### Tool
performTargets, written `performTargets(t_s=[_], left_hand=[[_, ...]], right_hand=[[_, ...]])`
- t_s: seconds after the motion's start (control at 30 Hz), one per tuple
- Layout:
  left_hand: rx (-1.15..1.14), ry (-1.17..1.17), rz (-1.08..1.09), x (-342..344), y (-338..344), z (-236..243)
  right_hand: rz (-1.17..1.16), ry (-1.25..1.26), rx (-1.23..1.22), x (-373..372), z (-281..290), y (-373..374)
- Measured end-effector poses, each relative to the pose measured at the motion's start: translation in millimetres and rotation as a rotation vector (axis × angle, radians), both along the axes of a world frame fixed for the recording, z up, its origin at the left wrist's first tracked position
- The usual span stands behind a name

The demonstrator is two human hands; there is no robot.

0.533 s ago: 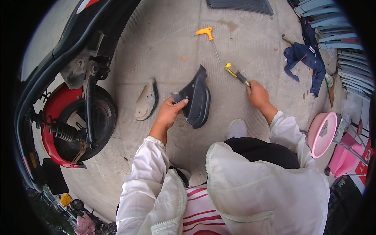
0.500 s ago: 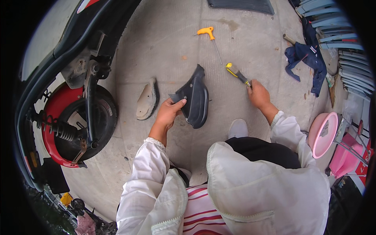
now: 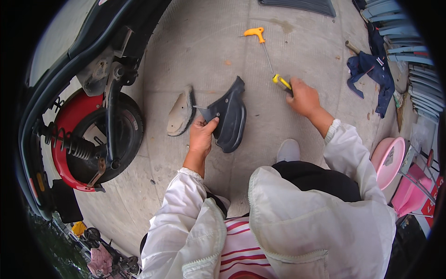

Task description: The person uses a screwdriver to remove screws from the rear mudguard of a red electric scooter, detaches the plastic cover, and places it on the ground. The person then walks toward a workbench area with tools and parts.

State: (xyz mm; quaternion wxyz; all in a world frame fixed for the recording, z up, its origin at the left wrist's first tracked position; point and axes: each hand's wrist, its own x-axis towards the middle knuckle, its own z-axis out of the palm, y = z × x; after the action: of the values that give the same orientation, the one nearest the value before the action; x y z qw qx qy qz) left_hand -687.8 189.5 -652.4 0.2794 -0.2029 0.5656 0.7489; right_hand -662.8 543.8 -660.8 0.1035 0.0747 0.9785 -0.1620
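Note:
My left hand (image 3: 202, 136) pinches a black moulded plastic cover (image 3: 231, 118) by its side edge, thumb on top. The cover is held tilted above the concrete, its pointed end away from me. To the right, my right hand (image 3: 304, 96) is closed round a screwdriver (image 3: 281, 82). Only its yellow and black handle end sticks out past the fingers; the shaft is hidden. Beyond it lies an orange T-handled hex key (image 3: 255, 33) on the ground. A dusty shell-shaped piece (image 3: 180, 111) rests left of the cover.
A scooter's dark body (image 3: 69, 56) and its red-rimmed wheel guard and tyre (image 3: 127, 139) stand at the left. Dark blue cloth (image 3: 371, 72), stacked blue plastic chairs (image 3: 404, 37) and a pink basin (image 3: 388, 162) line the right. A black mat (image 3: 297, 6) lies at the far edge.
My right hand has slid up from the screwdriver's shaft end onto its handle. My left hand keeps hold of the cover, nearly unmoved. The whole view has shifted slightly.

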Motion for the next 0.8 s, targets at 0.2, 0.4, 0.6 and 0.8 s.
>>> performTargets(t_s=[0.2, 0.4, 0.6, 0.8], left_hand=[[-0.175, 0.107, 0.113, -15, -18, 7], [-0.211, 0.14, 0.15, -24, -19, 14], [-0.283, 0.175, 0.109, -21, -20, 9], [-0.32, 0.356, 0.159, -24, -19, 9]], right_hand=[[-0.347, 0.211, -0.663, -37, 108, -14], [-0.499, 0.162, -1.162, -26, 114, -7], [-0.55, 0.064, -1.113, -10, 94, -12], [-0.288, -0.111, -0.609, -6, 96, -4]])
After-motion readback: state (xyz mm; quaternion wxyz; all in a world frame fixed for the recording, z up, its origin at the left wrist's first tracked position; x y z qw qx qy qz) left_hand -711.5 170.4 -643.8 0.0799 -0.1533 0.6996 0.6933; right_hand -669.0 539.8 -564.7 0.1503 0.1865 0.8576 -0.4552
